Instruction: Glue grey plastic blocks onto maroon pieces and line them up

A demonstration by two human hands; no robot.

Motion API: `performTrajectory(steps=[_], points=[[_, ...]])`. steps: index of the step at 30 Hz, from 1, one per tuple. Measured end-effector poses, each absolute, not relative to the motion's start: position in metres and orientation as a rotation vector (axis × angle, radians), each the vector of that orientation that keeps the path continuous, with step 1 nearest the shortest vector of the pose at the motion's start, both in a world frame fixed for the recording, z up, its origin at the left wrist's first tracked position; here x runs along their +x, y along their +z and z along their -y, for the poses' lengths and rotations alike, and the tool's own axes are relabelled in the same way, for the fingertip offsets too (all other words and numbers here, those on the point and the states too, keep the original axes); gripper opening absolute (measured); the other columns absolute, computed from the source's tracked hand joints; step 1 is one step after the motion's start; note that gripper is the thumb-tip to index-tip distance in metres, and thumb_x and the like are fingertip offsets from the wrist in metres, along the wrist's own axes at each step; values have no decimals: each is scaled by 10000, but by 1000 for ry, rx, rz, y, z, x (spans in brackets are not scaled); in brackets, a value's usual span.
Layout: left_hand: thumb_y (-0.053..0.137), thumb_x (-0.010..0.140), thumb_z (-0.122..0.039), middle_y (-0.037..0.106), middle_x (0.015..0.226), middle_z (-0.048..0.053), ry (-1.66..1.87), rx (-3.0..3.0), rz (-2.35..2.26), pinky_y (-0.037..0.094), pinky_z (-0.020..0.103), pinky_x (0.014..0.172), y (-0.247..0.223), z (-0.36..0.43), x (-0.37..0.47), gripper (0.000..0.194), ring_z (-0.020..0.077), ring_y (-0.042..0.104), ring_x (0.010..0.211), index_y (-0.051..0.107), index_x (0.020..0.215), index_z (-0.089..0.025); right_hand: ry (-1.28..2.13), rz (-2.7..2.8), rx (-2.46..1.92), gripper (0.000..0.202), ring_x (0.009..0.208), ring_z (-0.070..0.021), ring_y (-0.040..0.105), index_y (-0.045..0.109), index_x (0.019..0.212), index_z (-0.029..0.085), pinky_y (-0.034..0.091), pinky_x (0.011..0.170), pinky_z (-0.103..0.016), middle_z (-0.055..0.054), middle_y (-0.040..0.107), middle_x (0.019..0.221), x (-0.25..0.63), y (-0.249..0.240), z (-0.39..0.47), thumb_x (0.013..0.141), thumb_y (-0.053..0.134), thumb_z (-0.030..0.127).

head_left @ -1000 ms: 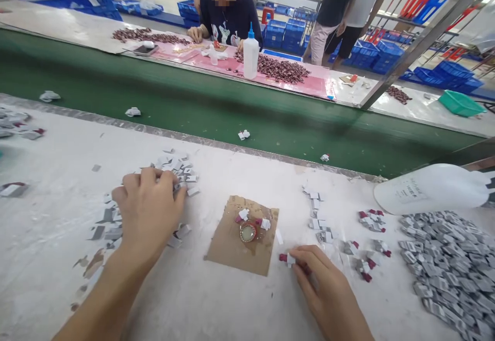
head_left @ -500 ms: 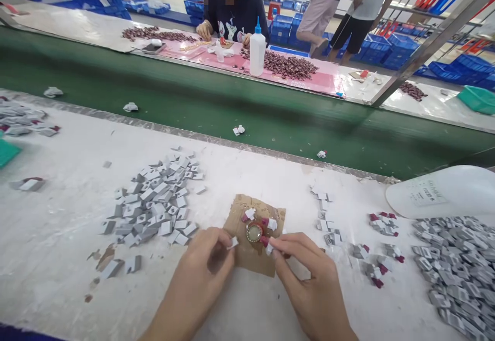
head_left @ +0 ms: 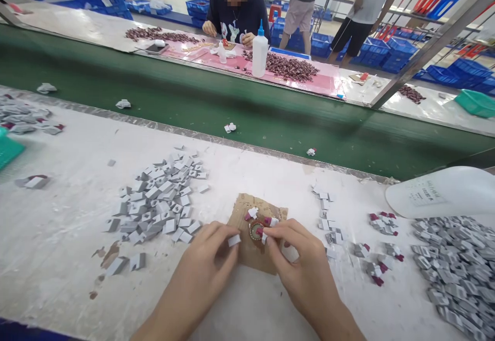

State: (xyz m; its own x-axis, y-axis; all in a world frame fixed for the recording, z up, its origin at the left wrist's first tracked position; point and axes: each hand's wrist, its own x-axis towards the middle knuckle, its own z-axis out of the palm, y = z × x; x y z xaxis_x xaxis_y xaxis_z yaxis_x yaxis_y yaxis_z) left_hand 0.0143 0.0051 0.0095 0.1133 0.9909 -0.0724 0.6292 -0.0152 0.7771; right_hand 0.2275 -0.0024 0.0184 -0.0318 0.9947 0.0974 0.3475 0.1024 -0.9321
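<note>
My left hand pinches a small light-grey block at the left edge of a brown cardboard piece. Between the thumb and fingertips of my right hand is a small grey and maroon plastic part, held over a round bottle cap that lies on the cardboard. The cap seems to hold something shiny; its edge is partly covered by the held part. Two more grey and maroon pieces rest on the cardboard around the cap.
Left of the cardboard lies a heap of grey blocks. To the right are a short row of light parts, several maroon-tipped assemblies, a big grey pile and a white tub. Beyond runs a green conveyor belt; a person sits across it.
My right hand has moved its grey and maroon part left and up, over the cap. The left-hand block has turned slightly. Pieces on the belt have shifted left.
</note>
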Motion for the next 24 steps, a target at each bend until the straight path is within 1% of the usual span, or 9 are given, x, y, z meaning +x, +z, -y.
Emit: performTrajectory(steps=[4, 6, 9, 14, 19, 21, 24], points=[[701, 988, -511, 821, 1048, 38, 782, 1297, -1409, 642, 403, 846, 32, -18, 23, 222, 288, 781, 982, 770, 1109, -337, 1292, 1125, -1304, 142, 967, -254, 786, 887, 1042, 307, 647, 834, -373, -49, 826, 1018, 234, 25, -4, 990, 759, 340], [735, 973, -517, 839, 1034, 38, 826, 1155, -1264, 651, 397, 881, 41, -25, 34, 233, 283, 799, 1000, 782, 1106, -332, 1412, 941, -1240, 168, 996, -276, 798, 897, 1038, 294, 651, 866, -389, -61, 846, 1026, 238, 24, -7, 943, 829, 415], [762, 961, -491, 846, 976, 41, 854, 1070, -1165, 655, 382, 857, 48, -31, 50, 217, 263, 800, 935, 805, 1077, -312, 1488, 799, -1185, 225, 981, -281, 799, 901, 1019, 280, 640, 898, -406, -73, 870, 1016, 241, 20, -10, 894, 885, 466], [770, 960, -491, 844, 969, 43, 842, 1057, -1164, 643, 373, 823, 48, -32, 61, 237, 255, 785, 914, 824, 1111, -317, 1482, 759, -1165, 208, 997, -276, 786, 899, 1022, 292, 629, 940, -421, -70, 874, 1037, 243, 17, -9, 898, 891, 460], [757, 975, -479, 833, 963, 34, 845, 1066, -1133, 632, 347, 789, 46, -34, 60, 208, 243, 778, 909, 818, 1089, -315, 1490, 786, -1156, 200, 974, -283, 795, 908, 1003, 287, 658, 896, -424, -69, 861, 1000, 244, 22, -11, 883, 904, 447], [763, 970, -485, 835, 975, 42, 835, 1068, -1136, 640, 364, 808, 44, -34, 59, 223, 254, 783, 926, 815, 1091, -305, 1473, 830, -1161, 177, 970, -273, 789, 911, 1008, 297, 668, 873, -406, -57, 842, 985, 244, 22, -11, 899, 892, 435], [752, 985, -487, 844, 1026, 51, 789, 1103, -1127, 642, 392, 874, 40, -34, 58, 229, 266, 794, 964, 807, 1109, -303, 1386, 953, -1187, 144, 958, -248, 777, 910, 1059, 313, 664, 840, -370, -50, 814, 993, 243, 19, -9, 956, 844, 389]])
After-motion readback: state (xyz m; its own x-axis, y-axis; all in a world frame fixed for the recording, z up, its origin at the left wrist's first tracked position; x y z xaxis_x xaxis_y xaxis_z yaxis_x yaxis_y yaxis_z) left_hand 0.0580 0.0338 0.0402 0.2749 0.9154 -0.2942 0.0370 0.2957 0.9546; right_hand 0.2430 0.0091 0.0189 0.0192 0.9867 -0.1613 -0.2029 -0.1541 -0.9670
